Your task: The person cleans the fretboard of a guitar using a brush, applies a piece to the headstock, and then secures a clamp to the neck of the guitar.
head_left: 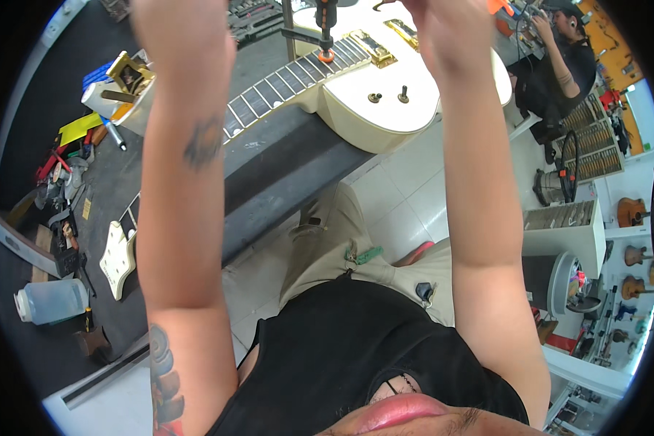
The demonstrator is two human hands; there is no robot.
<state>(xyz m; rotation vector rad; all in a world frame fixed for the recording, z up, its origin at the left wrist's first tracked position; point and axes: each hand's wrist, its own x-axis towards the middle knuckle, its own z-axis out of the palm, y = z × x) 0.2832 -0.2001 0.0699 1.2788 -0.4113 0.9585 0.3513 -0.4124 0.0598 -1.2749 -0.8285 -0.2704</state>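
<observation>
Both arms reach forward to the far edge of the head view, past a cream-white electric guitar (381, 109) lying on the dark workbench (269, 185). My left hand (185, 25) is left of the guitar's neck, its fingers cut off by the edge. My right hand (450, 33) is over the right side of the guitar body; its fingers are mostly out of view, with a thin dark curved thing beside them. A black clamp (325, 20) with an orange-red pad presses on the fretboard (287, 81). My left forearm covers part of the neck; the headstock (118, 258) shows beyond it.
A bottle of bluish liquid (52, 301), a marker (114, 134), a white container (127, 102) and several jumbled hand tools (65, 174) lie along the bench's left. Far right, another person (556, 80) sits. A grey bin (548, 283) and drawer units (567, 218) stand below.
</observation>
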